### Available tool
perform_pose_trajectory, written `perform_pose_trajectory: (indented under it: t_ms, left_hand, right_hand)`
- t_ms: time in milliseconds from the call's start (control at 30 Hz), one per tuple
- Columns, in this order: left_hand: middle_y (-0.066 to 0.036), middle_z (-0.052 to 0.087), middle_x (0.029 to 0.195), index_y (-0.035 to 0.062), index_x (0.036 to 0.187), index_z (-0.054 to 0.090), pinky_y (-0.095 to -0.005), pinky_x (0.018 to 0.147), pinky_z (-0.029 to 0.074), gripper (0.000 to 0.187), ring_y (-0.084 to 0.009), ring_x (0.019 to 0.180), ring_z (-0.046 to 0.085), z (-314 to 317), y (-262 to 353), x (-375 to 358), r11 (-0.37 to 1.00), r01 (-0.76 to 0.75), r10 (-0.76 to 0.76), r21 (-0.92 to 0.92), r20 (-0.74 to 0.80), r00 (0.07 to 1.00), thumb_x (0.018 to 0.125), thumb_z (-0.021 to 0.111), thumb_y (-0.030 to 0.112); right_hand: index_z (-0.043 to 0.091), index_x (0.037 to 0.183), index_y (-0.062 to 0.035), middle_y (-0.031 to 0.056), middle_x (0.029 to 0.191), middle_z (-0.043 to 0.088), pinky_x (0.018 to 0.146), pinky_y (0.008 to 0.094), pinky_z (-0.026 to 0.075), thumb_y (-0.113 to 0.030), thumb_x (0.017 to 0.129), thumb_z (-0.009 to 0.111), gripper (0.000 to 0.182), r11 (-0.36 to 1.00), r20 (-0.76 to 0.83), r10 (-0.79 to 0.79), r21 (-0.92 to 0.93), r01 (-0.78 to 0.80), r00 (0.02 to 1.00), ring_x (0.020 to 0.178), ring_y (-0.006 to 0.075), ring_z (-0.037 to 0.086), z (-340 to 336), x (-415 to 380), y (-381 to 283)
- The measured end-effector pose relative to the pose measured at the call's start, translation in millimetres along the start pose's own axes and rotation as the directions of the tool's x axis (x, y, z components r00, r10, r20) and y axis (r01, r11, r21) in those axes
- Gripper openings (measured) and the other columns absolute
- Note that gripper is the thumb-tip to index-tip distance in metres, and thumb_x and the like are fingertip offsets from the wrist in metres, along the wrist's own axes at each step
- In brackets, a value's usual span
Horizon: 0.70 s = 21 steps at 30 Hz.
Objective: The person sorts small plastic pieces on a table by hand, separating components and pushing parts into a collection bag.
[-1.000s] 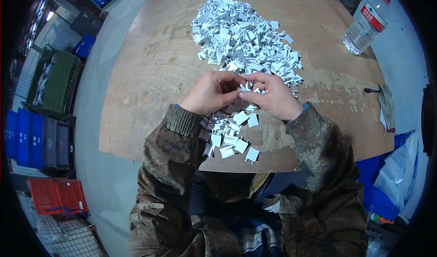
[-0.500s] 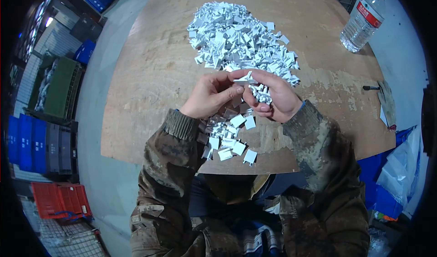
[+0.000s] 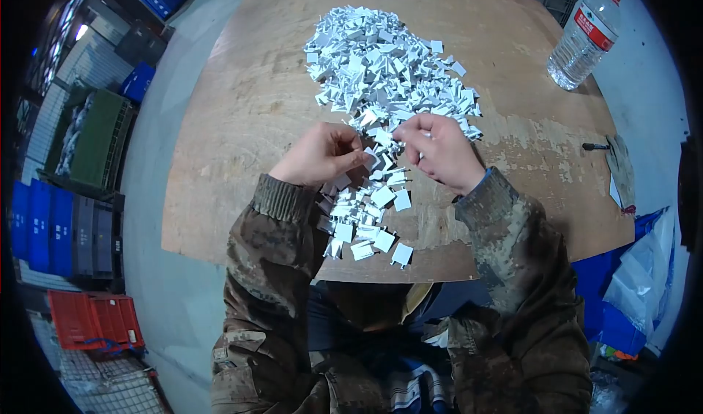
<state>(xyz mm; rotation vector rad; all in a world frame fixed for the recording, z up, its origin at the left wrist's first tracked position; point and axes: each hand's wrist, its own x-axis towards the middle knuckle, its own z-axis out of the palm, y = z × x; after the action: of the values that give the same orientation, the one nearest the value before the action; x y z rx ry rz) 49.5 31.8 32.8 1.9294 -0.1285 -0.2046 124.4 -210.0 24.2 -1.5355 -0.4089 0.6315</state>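
The table [image 3: 242,121] filled the middle of the view, its near edge toward six o'clock. Taking the gap between the hands as the clock's centre, the green bin [image 3: 89,139] stood on the floor at nine and the red crate [image 3: 94,320] at eight. The big heap [image 3: 388,62] of white pieces spread from twelve to one, its long axis slanting from eleven down to five. The small heap [image 3: 355,212] trailed toward seven, near the table's edge. The bottle [image 3: 582,42] stood at two, its red cap pointing to one (the lens bent things out there).

The left hand [image 3: 315,156] came in from nine, fingers curled, thumb stretched toward three with a small gap to the curled fingers. A white piece [image 3: 371,157] showed at the thumb's tip; whether it was pinched, I could not tell. The right hand [image 3: 445,154] came in from three, fingers bent, index reaching toward ten beside another piece [image 3: 384,138]; its grip was hidden.

The marker [image 3: 595,146] lay at three, its long axis from nine to three. The nearest square [image 3: 402,253], flat on the table, had its two small pegs pointing between six and seven.
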Motion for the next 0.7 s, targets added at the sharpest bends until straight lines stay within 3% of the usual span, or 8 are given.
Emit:
perform_pose_trajectory:
  t_ms: [33,167,200,333,367,500,533,700]
  left_hand:
    - [-0.001,0.066,0.07,0.0008,0.086,0.071,-0.019,0.054,0.044,0.013,-0.0066,0.058,0.056,1.3,0.0,2.0,1.0,0.0,0.0,0.002,0.0,1.0,0.096,0.076,0.006]
    - [0.0,0.065,0.069,0.0017,0.085,0.07,-0.0206,0.054,0.044,0.012,-0.0079,0.056,0.055,3.3,-4.4,11.3,0.933,-0.359,0.353,0.017,-0.232,0.906,0.095,0.076,0.005]
    - [0.0,0.065,0.069,0.0017,0.085,0.07,-0.0206,0.054,0.044,0.012,-0.0079,0.056,0.055,5.6,-0.8,12.0,0.933,-0.36,0.354,0.017,-0.231,0.906,0.095,0.076,0.005]
    - [0.0,0.066,0.072,0.0039,0.086,0.072,-0.0231,0.058,0.047,0.009,-0.0082,0.061,0.058,17.0,10.2,6.8,0.955,-0.295,0.293,0.022,-0.219,0.931,0.092,0.077,0.007]
    - [0.0,0.066,0.072,0.0039,0.086,0.072,-0.0231,0.058,0.047,0.009,-0.0082,0.061,0.058,13.1,6.5,5.5,0.957,-0.291,0.288,0.02,-0.224,0.931,0.092,0.077,0.007]
    - [-0.002,0.065,0.077,0.0021,0.092,0.073,-0.0234,0.062,0.046,0.005,-0.0113,0.067,0.056,-23.5,-14.6,2.6,0.999,-0.045,0.045,-0.026,0.001,0.999,0.089,0.076,0.003]
    - [-0.002,0.065,0.077,0.0021,0.092,0.073,-0.0234,0.062,0.046,0.005,-0.0113,0.067,0.056,-20.0,-12.0,2.3,0.999,-0.046,0.046,-0.026,-0.002,0.999,0.089,0.076,0.003]
    - [-0.003,0.066,0.075,0.0021,0.089,0.071,-0.0241,0.06,0.046,0.01,-0.012,0.065,0.057,12.9,0.4,6.2,0.949,-0.074,0.115,0.306,-0.116,0.987,0.082,0.079,0.003]
  right_hand:
    - [0.071,0.114,-0.001,0.006,0.078,0.064,0.042,0.0194,0.031,-0.015,0.103,0.064,0.019,1.0,0.0,-0.001,0.001,0.001,1.0,0.049,0.0046,0.044,0.5,-0.2,0.8]
    - [0.072,0.107,0.0004,0.0056,0.084,0.068,0.047,0.0218,0.039,-0.015,0.098,0.071,0.018,0.998,0.087,-0.031,-0.058,0.036,0.996,0.055,0.0072,0.052,5.7,-0.9,3.8]
    - [0.072,0.107,0.0004,0.0056,0.084,0.068,0.047,0.0218,0.039,-0.015,0.098,0.071,0.018,0.998,0.086,-0.031,-0.058,0.037,0.996,0.055,0.0072,0.052,6.7,-0.2,6.3]
    - [0.072,0.102,0.0013,0.0049,0.083,0.07,0.063,0.032,0.053,-0.021,0.095,0.074,0.024,0.898,0.035,-0.362,-0.255,0.359,0.931,0.065,0.0187,0.063,10.9,3.6,24.4]
    - [0.072,0.102,0.0013,0.0049,0.083,0.07,0.063,0.032,0.053,-0.021,0.095,0.074,0.024,0.899,0.04,-0.358,-0.254,0.356,0.933,0.065,0.0187,0.063,11.0,3.0,24.7]
    - [0.071,0.103,-0.0003,0.0048,0.081,0.071,0.068,0.0368,0.055,-0.023,0.09,0.078,0.027,0.781,0.023,-0.347,-0.546,0.303,0.938,0.069,0.0255,0.066,5.2,-1.6,15.1]
    - [0.071,0.103,-0.0003,0.0048,0.081,0.071,0.068,0.0368,0.055,-0.023,0.09,0.078,0.027,0.78,0.026,-0.348,-0.547,0.304,0.937,0.069,0.0255,0.066,6.8,-2.5,11.6]
    - [0.068,0.103,-0.0032,0.0064,0.082,0.071,0.065,0.0392,0.053,-0.023,0.088,0.078,0.027,0.593,-0.005,-0.207,-0.796,0.121,0.978,0.067,0.0261,0.065,16.3,-6.9,1.9]
